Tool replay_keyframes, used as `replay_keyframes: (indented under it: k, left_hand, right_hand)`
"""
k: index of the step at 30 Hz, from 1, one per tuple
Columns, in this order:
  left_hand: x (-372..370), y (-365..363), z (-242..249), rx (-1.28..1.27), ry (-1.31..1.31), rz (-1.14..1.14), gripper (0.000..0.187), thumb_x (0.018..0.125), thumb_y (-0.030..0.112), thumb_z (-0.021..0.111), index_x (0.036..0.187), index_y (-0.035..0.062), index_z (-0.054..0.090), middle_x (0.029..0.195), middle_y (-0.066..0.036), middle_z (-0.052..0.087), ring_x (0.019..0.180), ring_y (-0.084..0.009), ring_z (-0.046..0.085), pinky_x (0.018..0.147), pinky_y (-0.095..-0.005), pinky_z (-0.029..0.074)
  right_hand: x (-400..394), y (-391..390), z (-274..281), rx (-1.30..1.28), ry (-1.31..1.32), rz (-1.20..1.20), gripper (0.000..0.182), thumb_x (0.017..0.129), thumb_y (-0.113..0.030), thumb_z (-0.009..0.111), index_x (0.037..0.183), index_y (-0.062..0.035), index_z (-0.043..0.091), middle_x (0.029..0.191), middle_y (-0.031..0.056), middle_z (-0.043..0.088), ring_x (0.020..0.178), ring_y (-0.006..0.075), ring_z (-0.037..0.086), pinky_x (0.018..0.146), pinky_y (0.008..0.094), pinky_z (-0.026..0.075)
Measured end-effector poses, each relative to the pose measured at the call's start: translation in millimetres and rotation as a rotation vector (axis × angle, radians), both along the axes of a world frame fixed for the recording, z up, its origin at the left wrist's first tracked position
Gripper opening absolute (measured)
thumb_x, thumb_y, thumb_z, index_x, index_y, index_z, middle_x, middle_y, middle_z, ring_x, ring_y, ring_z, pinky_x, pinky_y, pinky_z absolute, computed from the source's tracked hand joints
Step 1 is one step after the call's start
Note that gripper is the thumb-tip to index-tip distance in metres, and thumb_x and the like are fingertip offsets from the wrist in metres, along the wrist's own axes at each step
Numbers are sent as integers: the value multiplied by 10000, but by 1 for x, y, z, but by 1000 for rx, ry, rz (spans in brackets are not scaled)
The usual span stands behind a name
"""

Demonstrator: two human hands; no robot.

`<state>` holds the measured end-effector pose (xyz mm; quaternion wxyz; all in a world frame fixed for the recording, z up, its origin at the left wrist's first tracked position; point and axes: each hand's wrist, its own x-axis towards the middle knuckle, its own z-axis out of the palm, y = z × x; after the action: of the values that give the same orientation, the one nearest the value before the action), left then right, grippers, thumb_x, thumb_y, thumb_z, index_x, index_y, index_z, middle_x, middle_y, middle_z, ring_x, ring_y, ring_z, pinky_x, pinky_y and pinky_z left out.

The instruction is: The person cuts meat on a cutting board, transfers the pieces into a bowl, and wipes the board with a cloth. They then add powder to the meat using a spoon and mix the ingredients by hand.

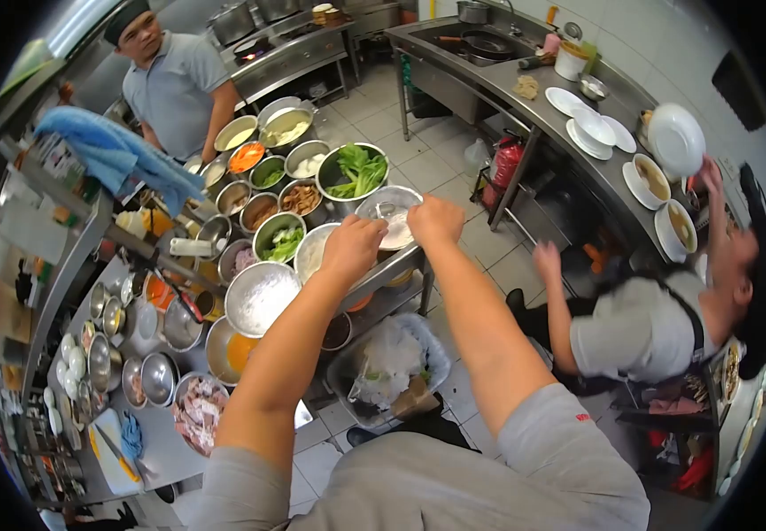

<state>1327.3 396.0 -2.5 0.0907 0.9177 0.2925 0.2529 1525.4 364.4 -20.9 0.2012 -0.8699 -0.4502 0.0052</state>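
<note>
Both my arms reach forward over the counter's right end. My left hand [354,246] is closed at the near left side of a metal bowl, its fingers curled; what they grip is too small to make out. My right hand [436,221] is closed on the right rim of that metal bowl [389,202], which has white powder [398,232] in it. Beside my left hand is a bowl of pale contents [310,252]. A larger bowl of white flour [263,299] stands nearer, and a bowl of leafy greens [354,173] is just behind.
Bowls of ingredients, raw meat [199,414] and a cutting board [117,451] with knives cover the counter. A co-worker [170,88] stands at the far left; another [640,327] at right holds a white bowl [676,140]. A waste bin [389,363] sits below my arms.
</note>
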Motion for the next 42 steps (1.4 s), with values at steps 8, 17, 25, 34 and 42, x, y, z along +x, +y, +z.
replay_keyframes:
  k: [8,17,25,34,42]
  left_hand:
    - [42,27,-36,-824,-355,317,363,1056,255,548,1058,-29,774,872,-156,784,809,-252,711,758,-392,538]
    - [21,48,-14,-985,-675,414,266,1041,223,552,1038,7,706,790,-93,732,639,-101,535,559,-265,422]
    - [8,54,-2,-998,-768,384,266,1057,235,551,1034,25,713,810,-85,732,648,-98,533,564,-263,423]
    - [-45,4,76,-1099,-954,332,292,1102,284,545,1071,56,726,800,-38,723,648,-75,548,564,-225,407]
    - [-199,-105,126,-1063,-1126,392,279,1093,276,594,1057,41,741,790,-41,711,648,-70,554,553,-216,404]
  right_hand:
    - [4,1,-4,57,27,13,342,898,-306,644,1123,-107,807,985,153,798,952,335,758,905,473,555]
    - [2,2,-1,9,66,-3,279,943,-311,620,1062,-113,776,1037,118,795,1050,290,727,960,454,493]
    - [-1,-1,0,91,3,-26,286,1015,-296,540,1153,-111,709,1057,102,779,1083,307,693,985,475,480]
    - [-3,-1,-1,125,41,-21,314,1033,-316,516,1218,-124,683,1149,116,761,1163,324,661,994,501,481]
    - [28,26,-54,95,-121,119,307,964,-305,559,1175,-165,732,1014,227,774,935,467,749,800,615,579]
